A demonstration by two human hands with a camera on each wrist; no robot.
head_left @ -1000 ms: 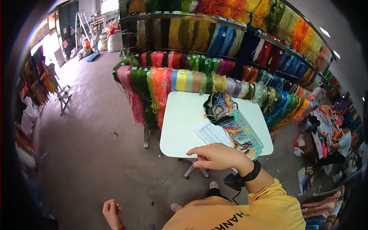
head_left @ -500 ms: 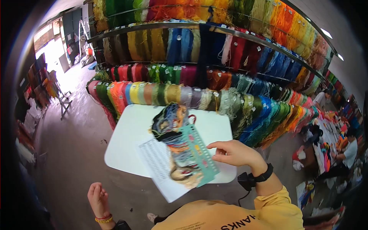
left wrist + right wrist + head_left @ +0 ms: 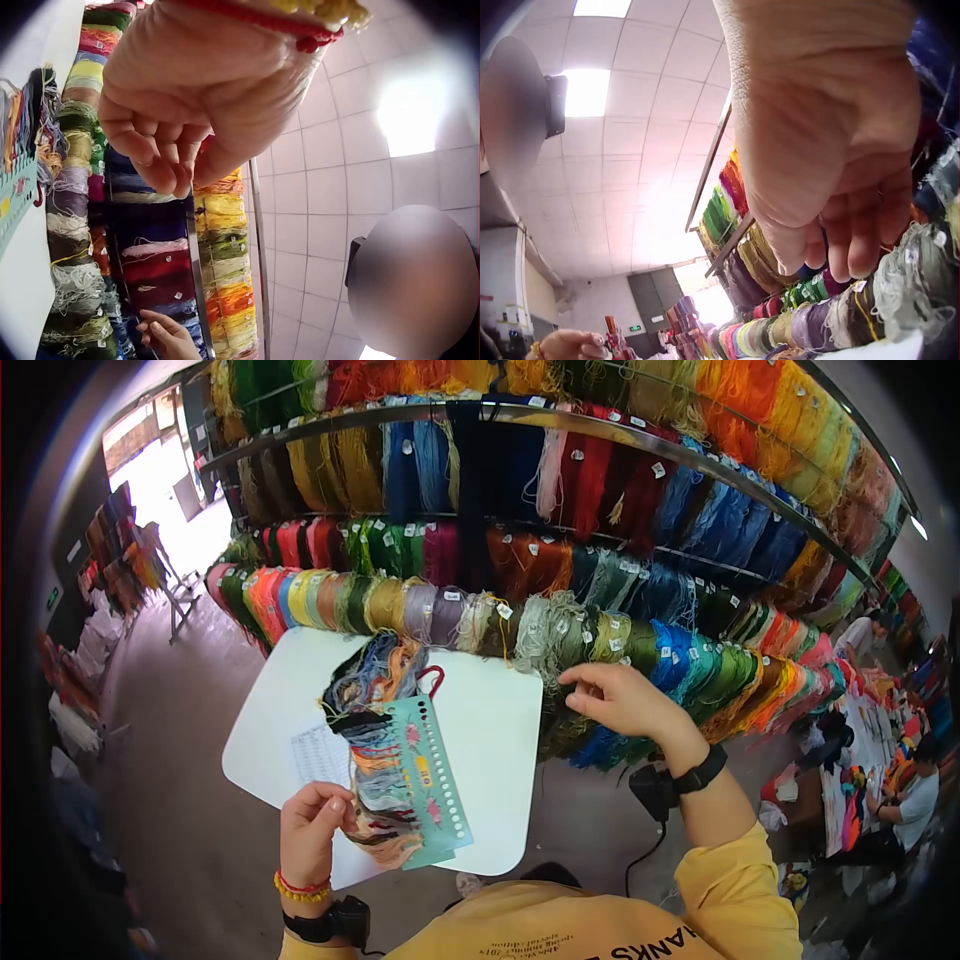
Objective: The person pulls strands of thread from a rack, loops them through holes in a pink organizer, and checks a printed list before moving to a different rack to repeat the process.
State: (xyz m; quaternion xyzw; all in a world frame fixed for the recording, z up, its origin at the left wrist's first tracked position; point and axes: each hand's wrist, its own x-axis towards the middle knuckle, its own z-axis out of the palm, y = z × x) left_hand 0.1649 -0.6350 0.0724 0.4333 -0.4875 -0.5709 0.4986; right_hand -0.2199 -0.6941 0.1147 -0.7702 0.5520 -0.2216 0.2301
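Head view: left hand (image 3: 310, 825) loosely curled, gripping nothing, near the thread bundle (image 3: 372, 678) and green card (image 3: 432, 775) on the white table (image 3: 490, 740), right hand (image 3: 632, 702) half-open, holding nothing, near grey-green skeins (image 3: 550, 635) — left wrist: loosely bent fingers, bundle well apart — right wrist: relaxed fingers, skeins beyond.

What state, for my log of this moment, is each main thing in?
Left hand: fingers loosely curled, empty
Right hand: fingers loosely bent, empty
Green card: lying on the white table
Threads: tangled above the card, spread beside it
Paper sheet: partly covered by threads
Skeins: hanging on racks, many tagged
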